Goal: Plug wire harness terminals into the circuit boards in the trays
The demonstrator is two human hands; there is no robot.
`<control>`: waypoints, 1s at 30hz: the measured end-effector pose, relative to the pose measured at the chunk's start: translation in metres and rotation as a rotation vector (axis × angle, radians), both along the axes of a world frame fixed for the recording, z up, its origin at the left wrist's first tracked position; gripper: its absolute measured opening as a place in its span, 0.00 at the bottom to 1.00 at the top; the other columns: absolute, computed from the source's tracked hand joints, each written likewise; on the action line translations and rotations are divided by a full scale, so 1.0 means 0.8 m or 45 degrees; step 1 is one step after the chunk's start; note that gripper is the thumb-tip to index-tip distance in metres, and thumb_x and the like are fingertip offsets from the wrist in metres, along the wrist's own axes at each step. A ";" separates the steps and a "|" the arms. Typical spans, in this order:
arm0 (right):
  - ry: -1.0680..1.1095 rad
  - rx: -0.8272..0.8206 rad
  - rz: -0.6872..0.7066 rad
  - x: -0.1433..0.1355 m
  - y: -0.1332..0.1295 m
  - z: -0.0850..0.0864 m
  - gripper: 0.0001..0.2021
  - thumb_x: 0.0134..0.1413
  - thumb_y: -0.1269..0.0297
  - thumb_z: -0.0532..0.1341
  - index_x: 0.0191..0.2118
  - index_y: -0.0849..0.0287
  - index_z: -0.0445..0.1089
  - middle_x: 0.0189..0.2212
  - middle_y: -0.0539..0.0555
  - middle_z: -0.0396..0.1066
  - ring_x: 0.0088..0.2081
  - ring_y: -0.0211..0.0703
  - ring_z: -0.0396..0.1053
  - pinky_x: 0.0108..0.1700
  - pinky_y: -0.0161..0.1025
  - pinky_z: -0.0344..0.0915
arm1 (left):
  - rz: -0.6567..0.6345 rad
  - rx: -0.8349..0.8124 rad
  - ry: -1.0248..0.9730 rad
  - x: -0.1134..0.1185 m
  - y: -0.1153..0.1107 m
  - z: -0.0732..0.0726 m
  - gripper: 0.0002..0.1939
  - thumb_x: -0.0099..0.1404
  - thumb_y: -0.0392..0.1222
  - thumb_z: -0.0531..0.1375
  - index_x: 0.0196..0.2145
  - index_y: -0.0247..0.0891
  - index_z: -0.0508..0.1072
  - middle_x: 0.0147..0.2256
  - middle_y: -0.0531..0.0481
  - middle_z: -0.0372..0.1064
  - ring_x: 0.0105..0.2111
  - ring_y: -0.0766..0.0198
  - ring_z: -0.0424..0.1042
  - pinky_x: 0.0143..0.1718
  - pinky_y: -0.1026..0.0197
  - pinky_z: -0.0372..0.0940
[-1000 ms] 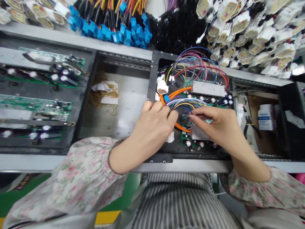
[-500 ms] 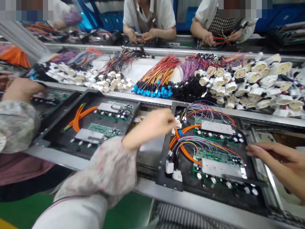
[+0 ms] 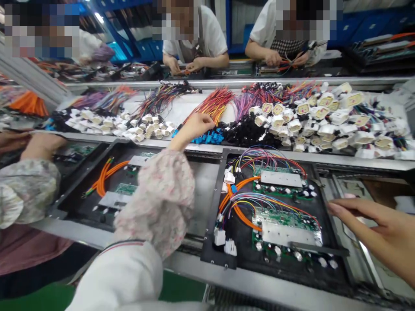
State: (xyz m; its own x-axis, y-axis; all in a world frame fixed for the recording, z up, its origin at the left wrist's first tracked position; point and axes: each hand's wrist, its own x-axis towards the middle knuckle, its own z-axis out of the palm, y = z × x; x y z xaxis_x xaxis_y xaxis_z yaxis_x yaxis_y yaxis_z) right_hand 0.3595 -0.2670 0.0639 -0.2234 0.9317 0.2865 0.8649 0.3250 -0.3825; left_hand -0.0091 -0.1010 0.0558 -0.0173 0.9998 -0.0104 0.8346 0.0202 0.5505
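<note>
Just beyond the left hand (image 3: 196, 125), wires (image 3: 215, 100) are coloured red, orange and yellow, and are tipped with bright blue connectors (image 3: 212, 137). Below that hand, the pale sleeve (image 3: 155, 198) is patterned with small pinkish flowers, and the white cloth (image 3: 121, 276) is trimmed with red and dark stripes. To the left of the right hand (image 3: 379, 224), green circuit boards (image 3: 282, 217) are topped with silver-grey plates (image 3: 287, 233) in a black tray (image 3: 240, 237).
</note>
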 end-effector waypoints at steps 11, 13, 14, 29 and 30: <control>-0.094 0.063 0.826 -0.083 -0.100 0.063 0.21 0.67 0.69 0.42 0.36 0.51 0.72 0.24 0.50 0.74 0.23 0.38 0.70 0.35 0.37 0.70 | -1.386 -0.748 -1.244 0.072 -0.279 0.034 0.16 0.70 0.38 0.50 0.51 0.48 0.72 0.39 0.46 0.75 0.35 0.62 0.77 0.37 0.60 0.72; 0.059 -0.389 0.782 -0.079 -0.105 0.048 0.20 0.68 0.66 0.44 0.31 0.52 0.70 0.19 0.47 0.71 0.17 0.34 0.64 0.21 0.34 0.62 | -1.082 -0.732 -1.473 0.082 -0.294 0.006 0.17 0.70 0.39 0.52 0.54 0.49 0.68 0.37 0.47 0.74 0.29 0.64 0.75 0.32 0.61 0.72; 0.139 -0.605 0.722 -0.078 -0.103 0.039 0.18 0.67 0.66 0.47 0.30 0.53 0.70 0.18 0.46 0.70 0.17 0.34 0.64 0.20 0.33 0.60 | -0.906 -0.661 -1.506 0.088 -0.298 -0.007 0.15 0.69 0.39 0.54 0.52 0.47 0.70 0.34 0.49 0.73 0.27 0.66 0.74 0.30 0.62 0.71; 0.274 -0.288 0.258 -0.107 -0.021 -0.036 0.05 0.56 0.71 0.58 0.32 0.60 0.72 0.29 0.52 0.75 0.29 0.38 0.70 0.34 0.35 0.64 | -0.065 -0.511 -1.696 0.082 -0.277 -0.043 0.15 0.63 0.45 0.63 0.47 0.42 0.69 0.35 0.52 0.76 0.36 0.61 0.79 0.38 0.59 0.76; 0.312 -0.322 0.272 -0.110 -0.018 -0.042 0.05 0.55 0.72 0.58 0.32 0.60 0.71 0.29 0.52 0.75 0.29 0.38 0.70 0.34 0.35 0.64 | -0.038 -0.526 -1.711 0.083 -0.277 -0.044 0.17 0.63 0.45 0.63 0.48 0.43 0.68 0.34 0.53 0.76 0.34 0.61 0.79 0.36 0.60 0.76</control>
State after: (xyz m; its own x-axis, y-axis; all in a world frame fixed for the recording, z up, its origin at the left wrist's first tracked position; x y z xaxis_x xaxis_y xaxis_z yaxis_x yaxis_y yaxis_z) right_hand 0.2714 -0.2817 0.0300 -0.3729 0.9197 0.1230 0.6615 0.3565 -0.6598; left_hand 0.0571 -0.3222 0.0209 0.2614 0.9203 -0.2912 -0.3139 0.3663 0.8759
